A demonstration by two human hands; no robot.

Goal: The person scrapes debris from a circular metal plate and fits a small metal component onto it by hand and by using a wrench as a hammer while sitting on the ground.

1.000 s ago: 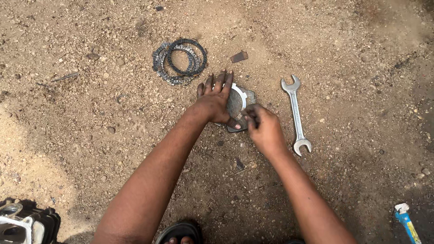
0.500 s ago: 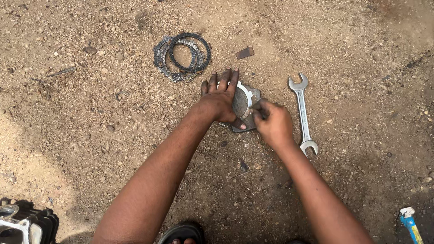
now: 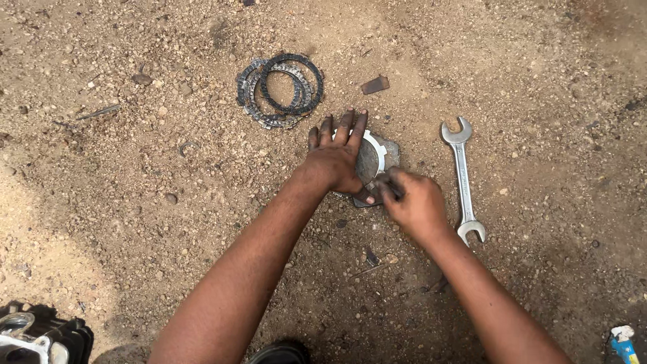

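Head view, looking straight down at bare, gravelly ground (image 3: 135,202). At centre lies a round metal plate (image 3: 372,162), dull grey with a pale rim, resting flat on the dirt. The left hand (image 3: 335,158) lies palm-down over the plate's nine-o'clock half, fingers spread and straight, pressing on it rather than curled around it. The right hand (image 3: 412,201) sits at the plate's five-o'clock edge, its fingers pinched together on something small and dark at the rim; what that is cannot be made out.

At eleven o'clock from the plate, well apart, a loose stack of dark toothed rings (image 3: 280,91) lies overlapped on the ground. At three o'clock, just beside the right hand, a double open-ended spanner (image 3: 462,180) lies untouched, pointing twelve to six. A small brown block (image 3: 375,85) lies at twelve o'clock.

Judged from this layout, the rings are already set aside and the plate is under work by hand; how much remains cannot be told.

Packages and labels: at the lower right corner, a blue tube with a white cap (image 3: 621,342), partly cut off by the frame. At the lower left corner, a black finned engine part (image 3: 40,337).
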